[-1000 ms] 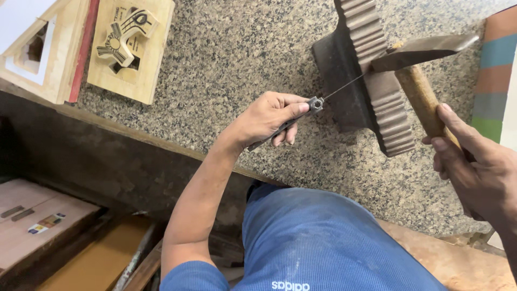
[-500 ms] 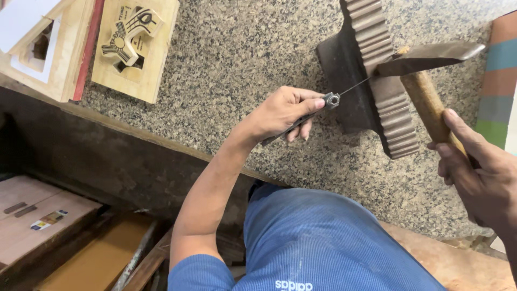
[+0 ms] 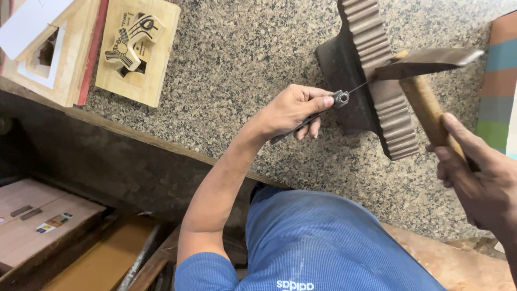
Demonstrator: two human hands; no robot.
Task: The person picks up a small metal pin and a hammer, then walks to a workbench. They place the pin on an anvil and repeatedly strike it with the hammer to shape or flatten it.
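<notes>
My left hand grips a small pin vise tool whose thin wire tip rests on a dark ribbed metal block lying on the speckled granite counter. My right hand holds the wooden handle of a hammer at the right. The hammer's flat metal head sits on the wire tip over the block's ridges.
Two pale wooden boards lie at the counter's upper left; one board carries a carved dark-lined piece, the other has a cut-out opening. A striped cloth hangs at the right edge. Below the counter edge are wooden boxes.
The view has drifted slightly; the hammer head has come down a little onto the wire tip. My left hand keeps its hold on the tool.
</notes>
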